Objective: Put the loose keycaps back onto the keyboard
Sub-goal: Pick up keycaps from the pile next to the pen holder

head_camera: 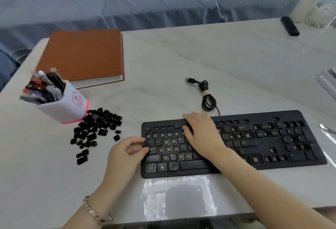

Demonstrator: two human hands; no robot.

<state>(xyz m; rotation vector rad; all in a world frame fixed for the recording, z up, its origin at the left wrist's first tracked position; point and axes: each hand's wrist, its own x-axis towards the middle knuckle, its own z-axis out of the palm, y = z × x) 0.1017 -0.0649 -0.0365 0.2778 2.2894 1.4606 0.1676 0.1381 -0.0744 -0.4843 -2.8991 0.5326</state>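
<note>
Head view. The keyboard (254, 145) lies flat on the tabletop (181, 56), long edge toward you. Many of its sockets are bare, on both the left and right halves.

Your left hand (127, 150) pinches one keycap (145, 144) between thumb and fingertips, legend up, at the keyboard's left edge beside the letter rows. Holding it legend up lets you read it and match it to its socket before seating it.

Your right hand (201, 134) holds nothing. It lies palm down on the keyboard's middle, fingers extended onto the upper rows. This likely steadies the keyboard against the push of seating a cap.

The pile (96, 127) of loose keycaps sits on the tabletop to the left of the keyboard, near your left hand and touching the pen cup (60, 101). Most of the task remains.

The coiled cable (207, 94) lies behind the keyboard, unplugged. The notebook (81, 56) is well apart at the far left.
</note>
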